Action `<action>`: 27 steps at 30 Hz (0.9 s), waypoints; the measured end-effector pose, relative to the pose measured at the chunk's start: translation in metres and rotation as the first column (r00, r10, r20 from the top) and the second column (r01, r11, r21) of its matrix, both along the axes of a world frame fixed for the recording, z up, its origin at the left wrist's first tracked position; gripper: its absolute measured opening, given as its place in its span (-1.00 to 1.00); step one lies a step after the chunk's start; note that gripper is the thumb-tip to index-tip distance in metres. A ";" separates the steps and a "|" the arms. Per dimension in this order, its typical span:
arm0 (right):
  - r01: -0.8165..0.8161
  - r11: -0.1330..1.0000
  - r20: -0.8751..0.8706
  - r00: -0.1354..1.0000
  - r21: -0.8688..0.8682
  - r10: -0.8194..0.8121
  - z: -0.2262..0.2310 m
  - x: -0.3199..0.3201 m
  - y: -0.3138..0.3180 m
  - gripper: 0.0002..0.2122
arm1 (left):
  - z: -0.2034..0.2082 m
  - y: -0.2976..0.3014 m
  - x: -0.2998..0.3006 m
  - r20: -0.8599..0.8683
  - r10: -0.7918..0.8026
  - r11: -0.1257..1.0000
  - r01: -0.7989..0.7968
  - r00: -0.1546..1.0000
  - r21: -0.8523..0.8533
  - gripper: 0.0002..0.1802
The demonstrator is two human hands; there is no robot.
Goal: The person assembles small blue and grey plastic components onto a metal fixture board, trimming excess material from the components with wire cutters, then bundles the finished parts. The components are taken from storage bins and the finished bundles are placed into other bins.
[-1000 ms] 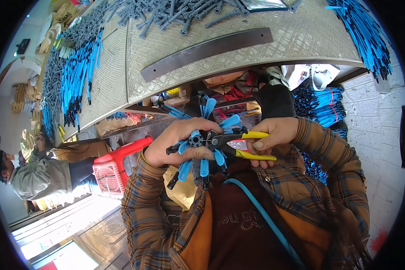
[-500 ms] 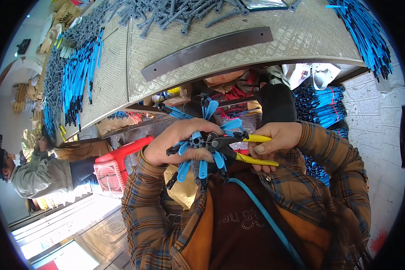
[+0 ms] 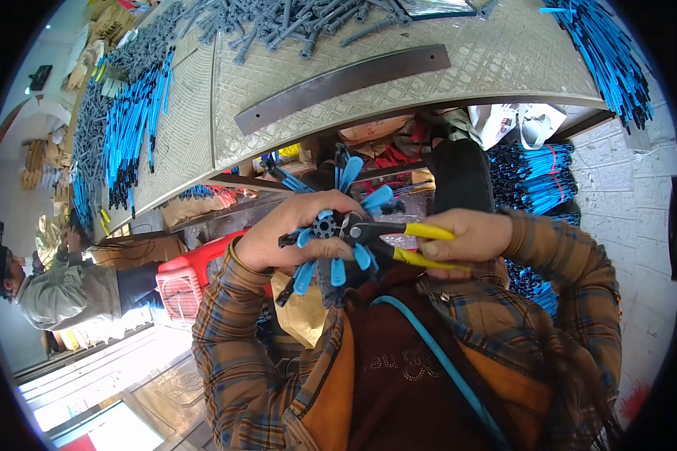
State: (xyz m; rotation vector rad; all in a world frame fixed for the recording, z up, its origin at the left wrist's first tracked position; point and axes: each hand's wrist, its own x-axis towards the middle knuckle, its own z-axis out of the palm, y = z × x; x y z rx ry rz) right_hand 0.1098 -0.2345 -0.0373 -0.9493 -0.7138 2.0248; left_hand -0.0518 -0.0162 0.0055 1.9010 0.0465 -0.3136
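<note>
My left hand [image 3: 278, 229] is closed around a round black notched hub [image 3: 325, 227] with several blue flat-ended arms [image 3: 305, 276] spreading out from it, their tips black. In my right hand [image 3: 474, 233] are pliers with yellow handles [image 3: 425, 261] and dark jaws, which look like cutters. The jaws reach the right side of the hub, by my left fingers. Whether they grip anything there is hidden. The handles are spread apart. Both hands are above my lap, just short of the bench.
Across the patterned bench [image 3: 293, 143] lies a dark metal bar [image 3: 346, 86]. Grey plastic parts [image 3: 278, 26] are heaped behind it. Blue rods [image 3: 605, 60] lie at the right end, with tied bundles [image 3: 545, 177] below. A red plastic chair [image 3: 195, 263] and a co-worker [image 3: 68, 282] are at left.
The pliers' jaws and handles have shifted slightly left along with the hub. My left hand has moved a little left. The handles are spread in both frames.
</note>
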 end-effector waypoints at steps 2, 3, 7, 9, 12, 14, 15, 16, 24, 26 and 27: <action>-0.089 0.992 0.303 0.951 0.094 0.056 0.017 0.020 0.005 -0.70 | -0.002 -0.003 0.002 0.027 0.016 0.998 -0.017 1.000 0.056 -0.52; -0.140 0.982 0.447 0.892 0.124 0.071 0.023 0.026 0.005 -0.70 | -0.006 -0.005 0.004 0.054 0.033 0.993 -0.038 0.998 0.108 -0.53; -0.221 0.959 0.730 0.683 0.178 0.021 0.039 0.030 0.014 -0.70 | -0.006 -0.013 0.008 0.114 0.081 0.978 -0.101 0.990 0.185 -0.57; -0.237 0.943 0.785 0.618 0.235 -0.040 0.039 0.027 0.011 -0.71 | -0.003 -0.017 0.007 0.138 0.106 0.969 -0.134 0.985 0.209 -0.58; -0.305 0.882 0.860 0.474 0.359 -0.186 0.035 0.013 0.006 -0.71 | -0.005 -0.024 -0.001 0.159 0.204 0.942 -0.238 0.966 0.236 -0.60; -0.229 0.884 0.872 0.384 0.408 -0.304 0.025 0.002 0.003 -0.73 | -0.013 -0.027 0.002 0.230 0.273 0.918 -0.325 0.934 0.230 -0.61; -0.194 0.876 0.869 0.338 0.441 -0.363 0.022 0.003 0.008 -0.73 | -0.016 -0.026 0.004 0.275 0.326 0.902 -0.385 0.904 0.197 -0.61; -0.216 0.864 0.867 0.330 0.454 -0.373 0.018 0.006 0.010 -0.73 | -0.017 -0.027 0.004 0.307 0.372 0.890 -0.431 0.876 0.150 -0.61; 0.194 0.829 0.844 0.008 0.524 -0.536 0.035 0.083 -0.036 -0.75 | 0.063 0.072 -0.042 0.565 0.533 0.613 -0.748 0.630 0.255 -0.58; 0.141 0.764 0.740 -0.408 0.630 -0.535 0.020 0.127 -0.054 -0.73 | 0.095 0.110 -0.037 0.487 0.546 0.615 -0.721 0.682 0.319 -0.53; 0.131 0.770 0.713 -0.497 0.624 -0.494 0.019 0.142 -0.060 -0.73 | 0.109 0.129 -0.031 0.397 0.546 0.607 -0.675 0.738 0.420 -0.51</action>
